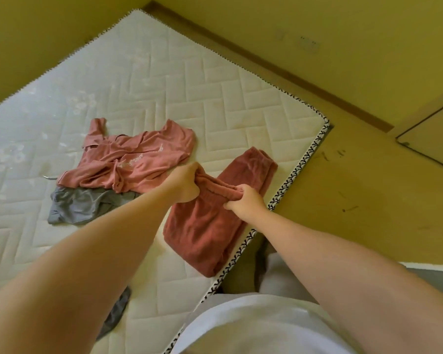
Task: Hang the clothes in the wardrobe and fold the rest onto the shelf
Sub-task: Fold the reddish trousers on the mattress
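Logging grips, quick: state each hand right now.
Left hand: closed, gripping the raised edge of the dark red garment.
Right hand: closed, gripping the same edge.

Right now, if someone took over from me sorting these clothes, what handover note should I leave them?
Left hand: grips a bunched ridge across the dark red trousers.
Right hand: grips the same ridge, close beside the left.
The trousers lie on the mattress near its edge, apparently mid-fold.
The pink shirt lies crumpled further in, overlapping a grey garment. Another grey piece shows under the left forearm.
Done: nothing visibly hung or shelved.
Left: finish this fold, then handle the other pieces. The wardrobe and shelf are not in view.
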A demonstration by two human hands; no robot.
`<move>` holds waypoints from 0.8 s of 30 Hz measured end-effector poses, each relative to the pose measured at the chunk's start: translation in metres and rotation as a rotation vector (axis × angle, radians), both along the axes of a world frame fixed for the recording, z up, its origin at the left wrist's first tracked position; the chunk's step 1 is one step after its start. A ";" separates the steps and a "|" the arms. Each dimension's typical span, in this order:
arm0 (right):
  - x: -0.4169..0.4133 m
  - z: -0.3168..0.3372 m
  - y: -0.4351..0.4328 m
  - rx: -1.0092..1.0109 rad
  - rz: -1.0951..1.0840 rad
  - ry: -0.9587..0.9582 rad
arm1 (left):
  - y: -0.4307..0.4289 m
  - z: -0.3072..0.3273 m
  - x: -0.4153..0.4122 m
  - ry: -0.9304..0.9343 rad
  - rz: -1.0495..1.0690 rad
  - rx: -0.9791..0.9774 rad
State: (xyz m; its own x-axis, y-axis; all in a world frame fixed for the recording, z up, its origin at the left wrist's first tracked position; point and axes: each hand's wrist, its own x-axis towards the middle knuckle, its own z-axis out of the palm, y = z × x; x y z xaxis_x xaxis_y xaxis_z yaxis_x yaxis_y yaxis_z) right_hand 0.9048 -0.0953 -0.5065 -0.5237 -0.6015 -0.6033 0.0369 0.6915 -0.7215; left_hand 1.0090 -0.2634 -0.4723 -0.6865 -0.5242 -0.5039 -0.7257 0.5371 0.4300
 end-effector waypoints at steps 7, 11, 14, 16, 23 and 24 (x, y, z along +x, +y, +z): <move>-0.169 -0.090 -0.034 0.188 0.069 -0.012 | -0.028 -0.081 -0.188 -0.139 -0.083 0.003; -0.247 -0.138 -0.054 0.167 0.129 0.080 | -0.052 -0.139 -0.273 -0.252 -0.353 -0.086; -0.290 -0.178 -0.066 0.116 0.176 0.107 | -0.065 -0.180 -0.324 -0.334 -0.509 -0.173; -0.307 -0.204 -0.071 0.139 0.239 0.077 | -0.069 -0.207 -0.348 -0.391 -0.567 -0.184; -0.322 -0.256 -0.065 0.147 0.240 -0.064 | -0.069 -0.266 -0.388 -0.503 -0.687 -0.050; -0.324 -0.258 -0.062 0.146 0.236 -0.058 | -0.068 -0.268 -0.393 -0.529 -0.710 -0.045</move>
